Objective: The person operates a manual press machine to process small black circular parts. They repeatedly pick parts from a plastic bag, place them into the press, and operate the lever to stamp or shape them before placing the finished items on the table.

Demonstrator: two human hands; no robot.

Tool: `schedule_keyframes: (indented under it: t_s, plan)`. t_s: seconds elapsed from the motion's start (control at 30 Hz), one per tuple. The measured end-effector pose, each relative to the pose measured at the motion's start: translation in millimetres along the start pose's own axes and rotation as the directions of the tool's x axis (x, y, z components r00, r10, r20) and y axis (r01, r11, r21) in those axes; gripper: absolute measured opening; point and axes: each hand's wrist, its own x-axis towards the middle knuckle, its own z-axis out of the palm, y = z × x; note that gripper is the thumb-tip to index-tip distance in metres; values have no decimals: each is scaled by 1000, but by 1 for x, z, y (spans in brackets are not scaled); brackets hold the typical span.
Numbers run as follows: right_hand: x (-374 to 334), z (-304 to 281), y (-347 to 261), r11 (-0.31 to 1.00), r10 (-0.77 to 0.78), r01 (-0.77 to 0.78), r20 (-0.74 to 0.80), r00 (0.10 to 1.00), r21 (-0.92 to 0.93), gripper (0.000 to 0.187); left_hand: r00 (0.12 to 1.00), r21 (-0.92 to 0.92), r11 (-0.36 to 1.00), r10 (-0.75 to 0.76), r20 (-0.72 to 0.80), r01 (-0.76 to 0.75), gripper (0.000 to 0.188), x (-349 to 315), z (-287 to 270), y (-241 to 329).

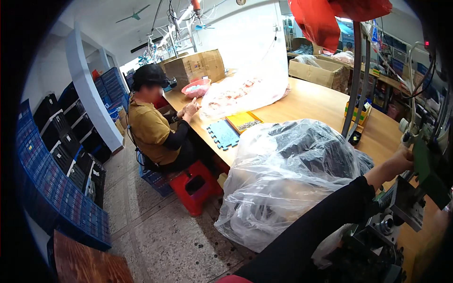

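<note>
My left hand on a dark green flat piece at the small metal machine.

The piece is a matte, stiff sheet with straight edges, standing above the grey machine at the right end of the wooden tabletop. My fingers rest against its left edge; I cannot tell whether they are clamped on it. My black sleeve crosses a big crinkled clear plastic bag of dark parts. Across the tabletop another person sits on a red stool. My right hand is out of view.
</note>
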Motion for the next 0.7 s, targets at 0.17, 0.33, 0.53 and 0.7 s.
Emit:
schedule_keyframes:
  t_s: [0.17, 0.33, 0.53, 0.7]
  plan:
    - [11, -21, -46, 996, -88, 88, 21, 996, -29, 27, 988, 160, 978, -143, 63, 131, 25, -5, -14, 16]
    - [7, -23, -38, 987, -157, 157, 1, 988, -38, 29, 984, 289, 951, -146, 97, 113, 11, 1, -26, 7]
    - [8, -28, -46, 997, -51, 54, 49, 998, -61, 31, 989, 349, 934, -112, 92, 73, 15, 5, -27, 4]
    - [11, -27, -51, 999, 3, 0, 64, 998, -52, 30, 997, 331, 940, -71, -36, 79, 13, 4, -16, -10]
